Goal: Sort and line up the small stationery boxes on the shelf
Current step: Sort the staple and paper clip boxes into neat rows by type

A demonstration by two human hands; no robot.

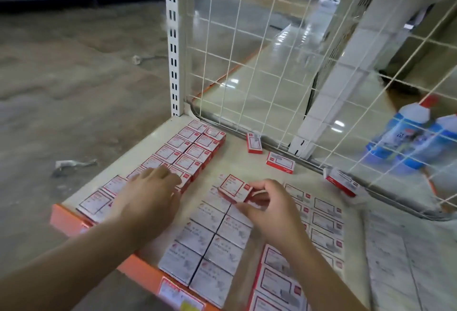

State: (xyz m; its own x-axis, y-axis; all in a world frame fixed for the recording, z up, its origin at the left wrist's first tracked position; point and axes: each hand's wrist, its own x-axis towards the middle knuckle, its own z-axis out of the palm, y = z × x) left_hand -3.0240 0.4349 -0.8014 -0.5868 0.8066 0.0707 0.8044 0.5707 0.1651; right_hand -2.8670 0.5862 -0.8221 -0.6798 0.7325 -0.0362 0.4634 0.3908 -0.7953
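Both forearms enter from the bottom edge and reach over the orange lip [74,221] of the shelf [237,162]. Left hand [148,197] lies palm down, fingers straight, on the near end of a double row of red boxes [195,150] that runs back toward the slotted post [173,46] at the left rear corner. Right hand [267,212] pinches one red box [235,191] by its end, holding it tilted just above the grey boxes [212,244], which lie in two columns at the shelf front. Further red-framed boxes [326,221] fill the area right of that hand, partly covered by the wrist. Three loose boxes lie near the wire mesh [272,51]: one on edge [254,142] against its base, one flat [280,162] beside it, one tilted [342,182] against the mesh. Beyond the mesh, blue-and-white bottles [418,135] appear blurred. Print on every box is illegible, and the lower right packs are washed out. Paper scraps [71,165] lie on the floor to the left.
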